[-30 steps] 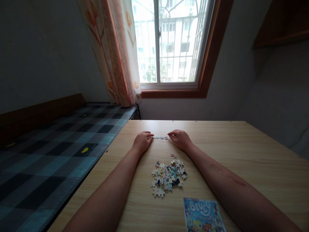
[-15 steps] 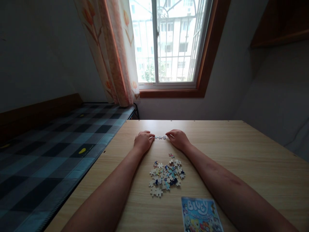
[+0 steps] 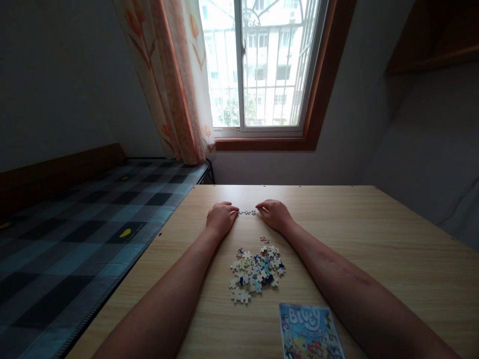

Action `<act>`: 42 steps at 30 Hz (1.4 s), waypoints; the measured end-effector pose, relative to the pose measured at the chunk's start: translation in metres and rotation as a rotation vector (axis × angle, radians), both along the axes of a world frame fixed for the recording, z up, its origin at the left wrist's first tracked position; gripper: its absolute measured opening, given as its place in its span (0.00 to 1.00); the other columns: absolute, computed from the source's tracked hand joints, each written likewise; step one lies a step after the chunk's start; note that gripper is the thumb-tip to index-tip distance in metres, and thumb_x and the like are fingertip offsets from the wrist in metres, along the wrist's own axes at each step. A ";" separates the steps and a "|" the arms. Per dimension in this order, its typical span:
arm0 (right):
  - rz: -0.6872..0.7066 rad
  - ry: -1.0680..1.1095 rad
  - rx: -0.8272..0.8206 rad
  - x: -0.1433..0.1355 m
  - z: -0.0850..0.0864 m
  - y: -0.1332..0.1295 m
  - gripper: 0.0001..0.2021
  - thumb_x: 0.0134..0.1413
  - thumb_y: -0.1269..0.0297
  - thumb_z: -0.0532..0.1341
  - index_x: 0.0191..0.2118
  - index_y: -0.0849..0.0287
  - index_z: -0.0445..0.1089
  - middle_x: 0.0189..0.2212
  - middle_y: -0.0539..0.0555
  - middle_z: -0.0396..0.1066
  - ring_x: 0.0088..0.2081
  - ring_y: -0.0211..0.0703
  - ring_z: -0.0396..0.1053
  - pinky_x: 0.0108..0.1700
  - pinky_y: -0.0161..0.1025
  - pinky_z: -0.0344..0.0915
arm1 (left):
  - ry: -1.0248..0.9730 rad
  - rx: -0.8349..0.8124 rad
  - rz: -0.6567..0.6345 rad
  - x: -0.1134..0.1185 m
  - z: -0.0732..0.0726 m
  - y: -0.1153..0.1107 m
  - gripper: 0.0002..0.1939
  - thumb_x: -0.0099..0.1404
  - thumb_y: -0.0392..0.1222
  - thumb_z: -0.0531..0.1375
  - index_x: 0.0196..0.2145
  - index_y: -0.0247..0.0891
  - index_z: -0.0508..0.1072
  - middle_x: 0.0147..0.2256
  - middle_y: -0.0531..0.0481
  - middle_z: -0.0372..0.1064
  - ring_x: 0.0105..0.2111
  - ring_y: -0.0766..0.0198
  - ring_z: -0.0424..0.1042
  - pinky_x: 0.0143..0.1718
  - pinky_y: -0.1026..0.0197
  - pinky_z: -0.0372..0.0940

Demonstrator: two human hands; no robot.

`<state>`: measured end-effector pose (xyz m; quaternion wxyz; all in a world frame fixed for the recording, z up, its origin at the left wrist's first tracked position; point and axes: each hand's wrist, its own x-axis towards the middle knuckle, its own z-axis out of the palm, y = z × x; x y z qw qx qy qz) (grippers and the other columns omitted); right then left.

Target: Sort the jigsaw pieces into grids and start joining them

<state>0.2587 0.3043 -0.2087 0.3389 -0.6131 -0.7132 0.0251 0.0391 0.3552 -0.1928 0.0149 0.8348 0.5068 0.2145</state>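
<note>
A short strip of joined jigsaw puzzle pieces lies on the table between my two hands. My left hand rests at its left end, fingers bent together against the end piece. At the other end, my right hand has thumb and forefinger pinched at the edge of the strip. My fingertips cover both ends, so the end pieces are partly hidden. Nearer to me, between my forearms, is a loose pile of puzzle pieces, some showing pale backs and others coloured print. A pink-and-blue piece sits just beyond the pile.
A blue picture card reading "Bluey" lies at the near edge beside my right forearm. The wooden table reaches toward the window. Along its left side is a bed with a checked cover; a tulip curtain hangs behind.
Both hands stay at the ends of the strip with hardly any movement. The whole view has shifted very slightly; the pile and the card lie as before.
</note>
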 end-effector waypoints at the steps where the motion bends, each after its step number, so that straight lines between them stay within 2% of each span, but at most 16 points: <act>1: 0.001 0.006 -0.002 0.000 0.000 0.000 0.10 0.60 0.65 0.59 0.41 0.52 0.79 0.40 0.52 0.78 0.41 0.41 0.73 0.48 0.36 0.66 | -0.003 0.000 0.001 0.000 -0.001 0.000 0.11 0.65 0.47 0.60 0.40 0.49 0.82 0.50 0.49 0.74 0.50 0.52 0.71 0.53 0.52 0.65; 7: -0.007 0.089 -0.033 0.001 -0.003 0.002 0.11 0.60 0.66 0.59 0.42 0.54 0.79 0.42 0.53 0.77 0.41 0.41 0.73 0.49 0.37 0.66 | -0.041 0.010 -0.016 -0.003 -0.006 0.005 0.14 0.65 0.48 0.60 0.45 0.47 0.80 0.52 0.47 0.73 0.52 0.53 0.70 0.57 0.53 0.63; 12: 0.039 0.186 -0.171 0.011 0.005 0.002 0.12 0.61 0.62 0.58 0.46 0.57 0.77 0.41 0.54 0.77 0.41 0.40 0.73 0.46 0.36 0.67 | -0.238 0.007 -0.046 -0.009 -0.005 0.010 0.16 0.66 0.47 0.58 0.45 0.39 0.79 0.48 0.44 0.75 0.48 0.55 0.73 0.54 0.56 0.65; 14: 0.113 0.203 -0.279 0.022 0.016 -0.001 0.11 0.58 0.60 0.61 0.41 0.59 0.78 0.36 0.54 0.78 0.38 0.40 0.74 0.41 0.35 0.68 | -0.332 -0.014 -0.020 -0.012 -0.004 0.011 0.16 0.66 0.48 0.56 0.44 0.38 0.79 0.45 0.43 0.76 0.43 0.57 0.75 0.50 0.57 0.67; 17: 0.278 0.201 -0.516 0.040 0.039 -0.011 0.16 0.50 0.52 0.67 0.33 0.61 0.78 0.26 0.53 0.75 0.27 0.39 0.71 0.30 0.33 0.66 | -0.418 -0.027 0.041 -0.016 -0.002 0.012 0.17 0.67 0.50 0.54 0.40 0.37 0.78 0.40 0.44 0.77 0.37 0.58 0.75 0.45 0.58 0.68; 19: 0.499 0.232 -0.844 0.047 0.054 -0.021 0.17 0.47 0.52 0.68 0.37 0.62 0.78 0.28 0.54 0.76 0.28 0.38 0.71 0.31 0.33 0.66 | -0.442 -0.008 0.065 -0.018 -0.001 0.012 0.17 0.67 0.50 0.53 0.37 0.37 0.78 0.38 0.45 0.78 0.37 0.58 0.75 0.43 0.58 0.68; 21: 0.568 0.171 -0.975 0.045 0.067 -0.029 0.17 0.45 0.53 0.69 0.38 0.60 0.78 0.30 0.53 0.76 0.30 0.38 0.71 0.32 0.33 0.65 | -0.453 0.006 0.082 -0.018 0.000 0.012 0.17 0.67 0.50 0.53 0.35 0.38 0.78 0.36 0.46 0.78 0.36 0.58 0.75 0.42 0.59 0.67; 25: 0.573 -0.070 -0.790 0.022 0.082 -0.042 0.13 0.46 0.58 0.68 0.40 0.54 0.79 0.32 0.50 0.76 0.30 0.35 0.69 0.31 0.30 0.60 | -0.486 0.033 0.127 -0.018 0.000 0.012 0.17 0.66 0.50 0.53 0.35 0.38 0.77 0.36 0.45 0.77 0.35 0.58 0.74 0.43 0.59 0.67; 27: 0.600 -0.151 -0.779 0.007 0.084 -0.046 0.13 0.45 0.60 0.69 0.40 0.53 0.79 0.32 0.49 0.76 0.31 0.36 0.70 0.30 0.30 0.60 | -0.502 0.057 0.149 -0.019 0.000 0.014 0.17 0.66 0.49 0.53 0.35 0.37 0.77 0.38 0.44 0.76 0.36 0.58 0.74 0.43 0.58 0.67; 31: 0.524 -0.277 -0.790 -0.010 0.084 -0.051 0.14 0.40 0.59 0.72 0.37 0.55 0.80 0.33 0.50 0.77 0.29 0.37 0.70 0.28 0.31 0.59 | -0.502 0.072 0.165 -0.019 0.000 0.017 0.16 0.66 0.47 0.53 0.36 0.36 0.77 0.38 0.43 0.75 0.35 0.58 0.73 0.44 0.57 0.67; 37: 0.495 -0.208 -0.802 -0.007 0.078 -0.047 0.06 0.41 0.63 0.71 0.30 0.54 0.81 0.29 0.49 0.78 0.28 0.38 0.71 0.32 0.34 0.61 | -0.461 0.088 0.107 -0.020 -0.003 0.019 0.15 0.66 0.46 0.54 0.38 0.37 0.77 0.39 0.44 0.74 0.33 0.60 0.73 0.42 0.59 0.67; 42: 0.494 -0.159 -0.788 0.001 0.076 -0.041 0.08 0.46 0.61 0.68 0.33 0.57 0.81 0.30 0.51 0.77 0.28 0.36 0.69 0.28 0.32 0.58 | -0.441 0.075 0.055 -0.019 -0.001 0.015 0.13 0.66 0.45 0.54 0.37 0.37 0.77 0.38 0.46 0.75 0.32 0.61 0.72 0.41 0.59 0.66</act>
